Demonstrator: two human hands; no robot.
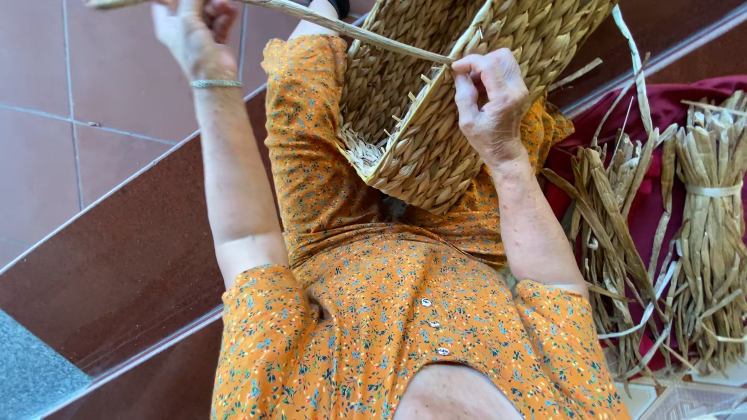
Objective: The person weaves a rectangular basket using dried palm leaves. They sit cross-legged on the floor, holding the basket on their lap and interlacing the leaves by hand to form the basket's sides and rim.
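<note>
Person is sitting in an orange floral dress (366, 311) on red-brown tiled steps (117, 257), with the woven basket (436, 148) resting tilted on the lap, open side facing up and left so the inner weave is showing. Right of the lap, bundles of dried fibre (685, 233) are lying on a dark red cloth (661, 101), one bundle tied with a pale strip, well apart from both hands. A single long strand (366, 35) is running taut from the basket rim up to the top left. Left hand (194, 31) is raised clear of the basket, fingers curled closed around the far end of that strand, pulling it; a thin bracelet (215, 83) is sitting at the wrist. Right hand (490, 101) is pressing on the basket rim, thumb and forefinger pinching shut right where the strand is leaving the weave, remaining fingers folded against the wall. My read for doing this well: keep the pinch right at the exit point so the last stitch isn't loosening, keep the pull in line with the rim row, avoid twisting the flat strand, and keep the basket braced against the lap.
</note>
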